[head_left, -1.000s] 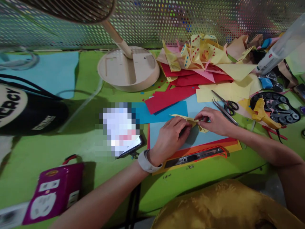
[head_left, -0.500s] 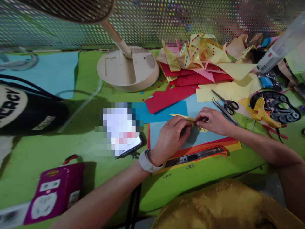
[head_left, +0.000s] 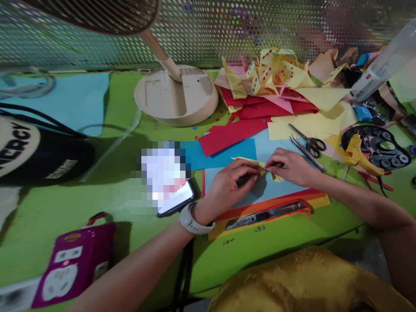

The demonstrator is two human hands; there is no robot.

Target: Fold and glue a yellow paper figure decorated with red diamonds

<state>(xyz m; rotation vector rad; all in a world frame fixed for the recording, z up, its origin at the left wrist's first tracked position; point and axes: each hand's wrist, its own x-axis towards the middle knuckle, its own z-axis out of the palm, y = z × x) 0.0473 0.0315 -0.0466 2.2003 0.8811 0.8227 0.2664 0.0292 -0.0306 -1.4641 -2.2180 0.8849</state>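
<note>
Both my hands meet over a light blue sheet of paper (head_left: 292, 188), pinching a small folded piece of yellow paper (head_left: 276, 177). My left hand (head_left: 229, 184), with a pale watch strap at the wrist, grips its left part between thumb and fingers. With thumb and fingertips my right hand (head_left: 287, 167) pinches the piece near its middle. The fingers hide part of the folds. Just below the sheet lies an orange-edged box cutter (head_left: 268, 214). Dark-handled scissors (head_left: 313, 146) and metal tweezers (head_left: 307, 154) rest beyond my right hand.
Left of my hands lies a lit phone (head_left: 177, 199). Behind are a fan base (head_left: 177, 97), red paper (head_left: 232, 136) and a heap of yellow scraps (head_left: 276, 78). A yellow glue gun (head_left: 359, 154) lies right; a dark bag (head_left: 55, 156) and purple power strip (head_left: 76, 255) are left.
My left wrist has shifted slightly left and down, and the left fingers have straightened a little along the yellow paper. My right hand has barely moved.
</note>
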